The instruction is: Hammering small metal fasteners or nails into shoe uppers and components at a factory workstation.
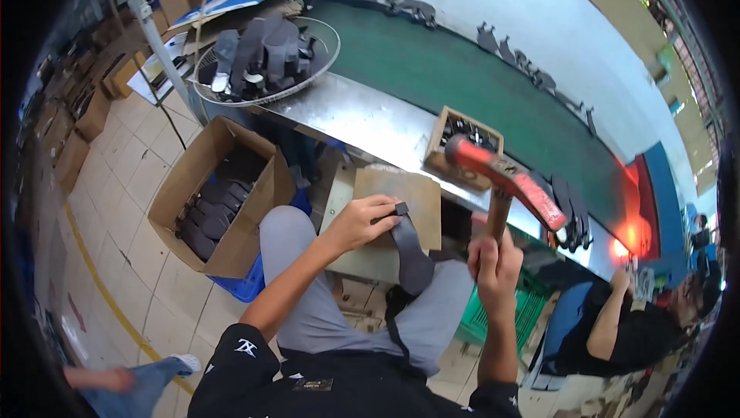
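Note:
My left hand [358, 221] pinches the upper end of a dark grey insole-shaped piece [414, 260], where a small dark block shows at the tip. The piece hangs over the near edge of a tan board [378, 184] that lies on a pale stand between my knees. Raised to the right, my right hand [495, 262] is wrapped round the wooden handle of a hammer [501, 206]. Its red head is above the bench edge, apart from the grey piece. Behind it, a wooden box [455, 174] holds small dark parts.
A cardboard box [258, 245] of similar pieces stands to my left. A wire basket [333, 60] of dark parts sits on the metal bench [339, 110], beside a green conveyor belt [385, 56]. More pieces [569, 214] lie right. One person [640, 333] sits right; another [139, 391] is lower left.

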Available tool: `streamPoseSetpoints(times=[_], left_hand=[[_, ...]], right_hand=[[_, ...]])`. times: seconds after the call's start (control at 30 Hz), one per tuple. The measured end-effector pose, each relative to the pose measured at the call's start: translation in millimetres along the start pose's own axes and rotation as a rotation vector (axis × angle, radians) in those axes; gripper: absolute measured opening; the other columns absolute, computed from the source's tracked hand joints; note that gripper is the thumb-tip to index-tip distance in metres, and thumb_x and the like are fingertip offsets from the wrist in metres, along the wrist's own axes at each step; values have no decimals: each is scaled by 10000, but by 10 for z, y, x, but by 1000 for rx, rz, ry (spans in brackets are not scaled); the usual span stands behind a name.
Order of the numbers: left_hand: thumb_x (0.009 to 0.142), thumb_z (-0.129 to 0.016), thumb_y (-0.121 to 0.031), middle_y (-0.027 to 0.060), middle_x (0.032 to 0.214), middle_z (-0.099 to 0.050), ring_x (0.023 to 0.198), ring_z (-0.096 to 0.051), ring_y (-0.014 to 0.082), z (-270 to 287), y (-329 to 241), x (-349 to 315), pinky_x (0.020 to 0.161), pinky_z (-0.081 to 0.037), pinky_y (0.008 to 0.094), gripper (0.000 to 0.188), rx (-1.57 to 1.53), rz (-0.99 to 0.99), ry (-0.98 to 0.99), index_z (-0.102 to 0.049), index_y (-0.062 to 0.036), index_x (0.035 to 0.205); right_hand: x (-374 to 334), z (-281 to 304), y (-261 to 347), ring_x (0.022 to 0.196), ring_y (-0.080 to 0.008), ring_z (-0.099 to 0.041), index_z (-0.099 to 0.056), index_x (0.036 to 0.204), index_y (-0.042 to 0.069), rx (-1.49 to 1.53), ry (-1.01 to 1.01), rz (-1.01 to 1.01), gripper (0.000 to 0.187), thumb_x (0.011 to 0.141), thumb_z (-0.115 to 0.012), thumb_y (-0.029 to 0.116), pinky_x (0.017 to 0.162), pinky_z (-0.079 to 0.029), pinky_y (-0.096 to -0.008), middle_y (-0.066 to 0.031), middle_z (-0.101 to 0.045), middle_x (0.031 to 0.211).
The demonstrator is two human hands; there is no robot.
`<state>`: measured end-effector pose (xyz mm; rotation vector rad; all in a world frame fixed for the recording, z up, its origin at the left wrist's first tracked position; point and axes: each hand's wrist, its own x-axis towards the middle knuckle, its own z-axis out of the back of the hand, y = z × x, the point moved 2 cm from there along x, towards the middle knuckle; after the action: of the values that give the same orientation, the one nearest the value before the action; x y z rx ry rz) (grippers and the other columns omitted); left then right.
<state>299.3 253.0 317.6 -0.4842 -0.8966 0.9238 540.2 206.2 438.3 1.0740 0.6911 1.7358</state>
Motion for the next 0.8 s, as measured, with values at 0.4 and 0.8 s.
streamPoseSetpoints(times=[0.4, 0.8], left_hand=[[916, -679, -95, 100, 716, -627, 628, -581, 140, 532, -1550, -373, 597, -459, 280, 213, -788, 316, 349, -645, 80, 800], [850, -693, -144, 183, 996, -704, 906, -686, 296, 100, -1479, 32, 815, -522, 336, 309, -90, -172, 15, -713, 54, 1086]], right_hand=[[29, -416, -668, 1043, -283, -617, -632, 1207, 15, -819, 286, 448, 386, 880, -694, 210, 821, -507, -364, -116, -564, 1312], [-1308, -17, 20, 1112, -135, -558, -441, 1388, 7, 845, 441, -393, 484, 993, -636, 207, 957, -435, -275, -73, -567, 1231]])
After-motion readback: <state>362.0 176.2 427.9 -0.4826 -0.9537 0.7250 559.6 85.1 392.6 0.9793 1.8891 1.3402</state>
